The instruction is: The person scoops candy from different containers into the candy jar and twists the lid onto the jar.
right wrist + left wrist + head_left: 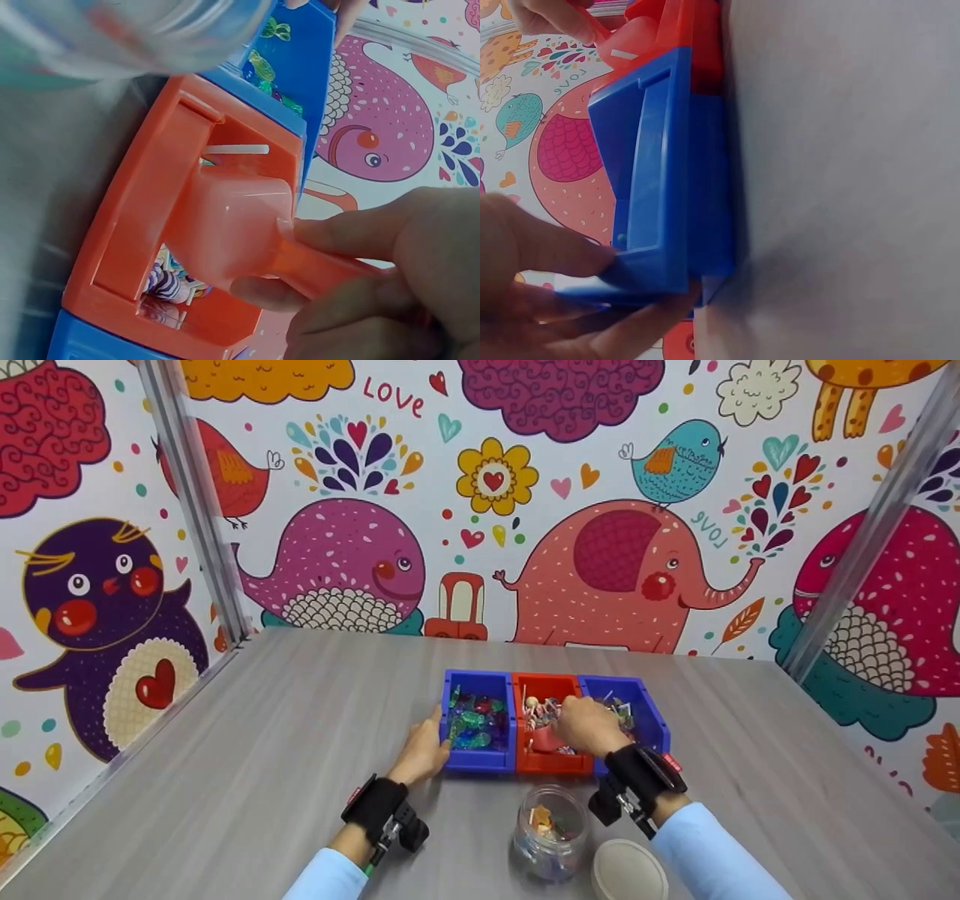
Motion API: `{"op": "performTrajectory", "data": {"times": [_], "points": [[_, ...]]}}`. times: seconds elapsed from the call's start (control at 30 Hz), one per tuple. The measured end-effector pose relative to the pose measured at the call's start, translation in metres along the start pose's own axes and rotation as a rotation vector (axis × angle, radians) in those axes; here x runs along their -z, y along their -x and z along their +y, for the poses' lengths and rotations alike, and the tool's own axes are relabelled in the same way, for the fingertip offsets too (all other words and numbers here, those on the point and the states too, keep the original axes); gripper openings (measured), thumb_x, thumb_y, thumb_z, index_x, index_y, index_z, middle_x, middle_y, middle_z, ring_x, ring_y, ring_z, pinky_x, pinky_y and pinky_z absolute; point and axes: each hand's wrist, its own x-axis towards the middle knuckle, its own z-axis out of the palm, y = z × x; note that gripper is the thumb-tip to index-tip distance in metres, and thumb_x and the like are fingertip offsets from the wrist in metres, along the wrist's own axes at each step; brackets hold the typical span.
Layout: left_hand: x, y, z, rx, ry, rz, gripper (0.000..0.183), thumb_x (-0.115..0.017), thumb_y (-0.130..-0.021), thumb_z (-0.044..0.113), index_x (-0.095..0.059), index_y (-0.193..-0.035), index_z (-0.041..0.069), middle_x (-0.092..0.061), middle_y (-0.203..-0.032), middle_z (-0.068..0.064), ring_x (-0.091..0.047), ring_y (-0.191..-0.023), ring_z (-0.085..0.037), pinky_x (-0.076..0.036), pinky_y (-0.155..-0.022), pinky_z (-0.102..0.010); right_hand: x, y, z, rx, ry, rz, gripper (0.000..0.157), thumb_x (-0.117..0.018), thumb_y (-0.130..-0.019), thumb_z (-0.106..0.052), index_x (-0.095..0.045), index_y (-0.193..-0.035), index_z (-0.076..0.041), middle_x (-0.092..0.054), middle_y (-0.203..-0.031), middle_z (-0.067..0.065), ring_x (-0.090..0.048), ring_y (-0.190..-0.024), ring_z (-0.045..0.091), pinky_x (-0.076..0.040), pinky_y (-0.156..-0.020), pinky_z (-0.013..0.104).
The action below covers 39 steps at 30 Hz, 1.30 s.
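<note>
My right hand [589, 725] grips the handle of a translucent red scoop [232, 217]. The scoop's bowl is down inside the red bin [555, 765], among small lollipops [169, 285] with white sticks; the bowl hides part of them, and whether it carries any I cannot tell. At the left end of the row, my left hand [422, 748] holds the side wall of a blue bin [480, 763], thumb on the rim and fingers on the outside in the left wrist view. Green, blue and red clear candy-shaped pieces [471, 720] lie in that bin.
Joined to the red bin's right is another blue bin [657, 727] with small items, partly hidden by my right hand. A clear open jar [551, 840] with some colourful pieces stands in front of the bins. Beside it lies a pale round lid [630, 871]. Patterned walls enclose the table.
</note>
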Motion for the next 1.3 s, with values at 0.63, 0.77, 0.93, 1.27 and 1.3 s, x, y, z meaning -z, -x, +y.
{"op": "performTrajectory", "data": {"times": [0.63, 0.77, 0.93, 1.27, 1.3], "points": [[0.003, 0.000, -0.005, 0.009, -0.005, 0.018, 0.059, -0.052, -0.081, -0.007, -0.024, -0.132, -0.016, -0.042, -0.125, -0.033, -0.053, -0.102, -0.034, -0.045, -0.085, -0.039, -0.035, 0.009, 0.021, 0.239, -0.095, 0.320, 0.024, -0.059, -0.077, -0.006, -0.045, -0.057, -0.006, -0.035, -0.048, -0.001, -0.045, -0.044, 0.019, -0.039, -0.040, 0.033], [0.003, 0.000, -0.005, 0.002, -0.007, 0.019, 0.058, -0.053, -0.081, -0.007, -0.025, -0.131, -0.017, -0.042, -0.125, -0.033, -0.046, -0.111, -0.037, -0.041, -0.091, -0.042, -0.041, 0.012, 0.026, 0.275, -0.105, 0.358, 0.022, -0.061, -0.077, -0.007, -0.048, -0.060, -0.005, -0.034, -0.047, -0.002, -0.045, -0.043, 0.018, -0.037, -0.040, 0.031], [0.002, 0.000, -0.004, 0.000, -0.020, 0.020, 0.058, -0.053, -0.080, -0.006, -0.027, -0.131, -0.016, -0.043, -0.124, -0.033, -0.047, -0.110, -0.037, -0.041, -0.090, -0.042, -0.052, 0.013, 0.036, 0.256, -0.195, 0.330, 0.018, -0.062, -0.081, -0.010, -0.056, -0.066, -0.003, -0.034, -0.050, -0.004, -0.040, -0.046, 0.012, -0.030, -0.042, 0.023], [-0.001, -0.002, 0.002, 0.019, -0.015, 0.003, 0.058, -0.053, -0.081, -0.007, -0.026, -0.132, -0.015, -0.041, -0.126, -0.032, -0.042, -0.115, -0.039, -0.037, -0.095, -0.044, -0.056, 0.012, 0.040, 0.210, -0.238, 0.312, 0.015, -0.061, -0.082, -0.009, -0.056, -0.070, -0.001, -0.036, -0.053, -0.002, -0.041, -0.047, 0.013, -0.030, -0.042, 0.022], [0.000, -0.002, 0.002, 0.019, -0.016, 0.002, 0.058, -0.053, -0.081, -0.007, -0.025, -0.132, -0.015, -0.041, -0.126, -0.032, -0.042, -0.115, -0.039, -0.037, -0.094, -0.044, -0.055, 0.011, 0.040, 0.221, -0.232, 0.329, 0.016, -0.061, -0.081, -0.008, -0.055, -0.069, -0.001, -0.037, -0.053, -0.002, -0.041, -0.047, 0.013, -0.030, -0.042, 0.022]]}}
